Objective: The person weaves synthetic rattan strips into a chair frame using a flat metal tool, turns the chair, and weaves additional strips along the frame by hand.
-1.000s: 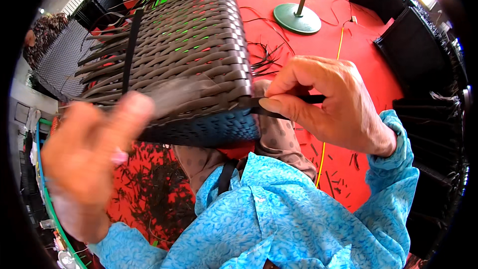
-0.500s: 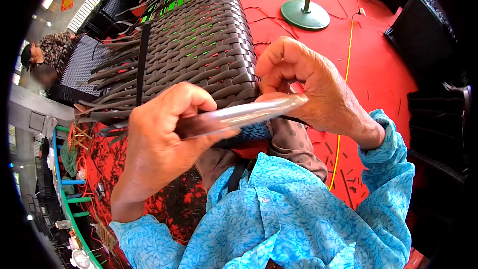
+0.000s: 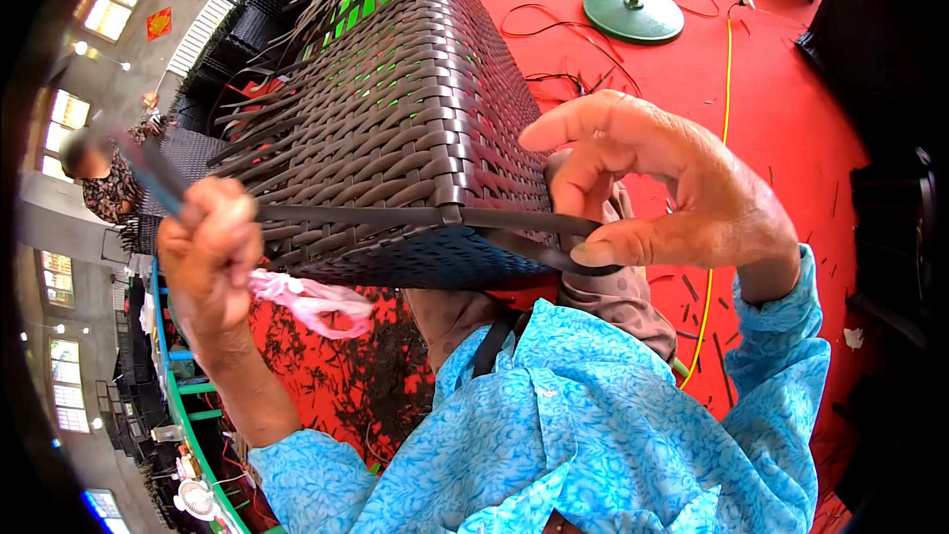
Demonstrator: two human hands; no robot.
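My left hand (image 3: 210, 247) is closed round a flat black plastic weaving strip (image 3: 346, 217), beside the woven dark-brown wicker piece (image 3: 395, 129). A blurred dark length sticks up beyond that fist. The strip runs taut across the corner of the weave to my right hand (image 3: 682, 188), where it bends back near the thumb. My right thumb and curled fingers hold this bend, while the index finger stretches out above it. Pink and white ribbon (image 3: 311, 302) hangs beside my left hand. Loose strands (image 3: 267, 104) stick out from the far left of the weave.
A green round stand base (image 3: 633, 13) with a pole rests on the red floor (image 3: 771, 138). A yellow cord (image 3: 727, 138) runs along my right. Dark scraps (image 3: 366, 396) litter the floor. Another person (image 3: 109, 178) is at the far left; a green rail (image 3: 178, 415) curves nearby.
My left hand has moved left and up, and the strip now stretches between my hands instead of the blurred shiny length. My right hand has shifted slightly right; the pink ribbon has come into view.
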